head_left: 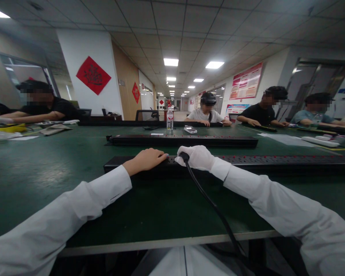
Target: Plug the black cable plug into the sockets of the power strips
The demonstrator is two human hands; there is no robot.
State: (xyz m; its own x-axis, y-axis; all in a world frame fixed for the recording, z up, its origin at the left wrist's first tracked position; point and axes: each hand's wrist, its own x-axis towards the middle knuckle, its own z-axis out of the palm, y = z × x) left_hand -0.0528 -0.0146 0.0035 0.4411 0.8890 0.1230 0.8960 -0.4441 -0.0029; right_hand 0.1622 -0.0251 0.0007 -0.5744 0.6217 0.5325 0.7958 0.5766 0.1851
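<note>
A long black power strip (276, 161) lies across the green table (46, 172) in front of me. My bare left hand (146, 159) rests on top of the strip near its left end, fingers curled down over it. My right hand (197, 157), in a white glove, is closed on a black plug (184, 156) at the strip. From the plug a black cable (212, 205) runs toward me and drops over the table's near edge. Both my arms wear white sleeves.
A second black power strip (184, 141) lies farther back, with a water bottle (170, 119) and a small white device (190, 129) behind it. Several people sit at the far and side edges of the table. Papers (287, 138) lie at the right.
</note>
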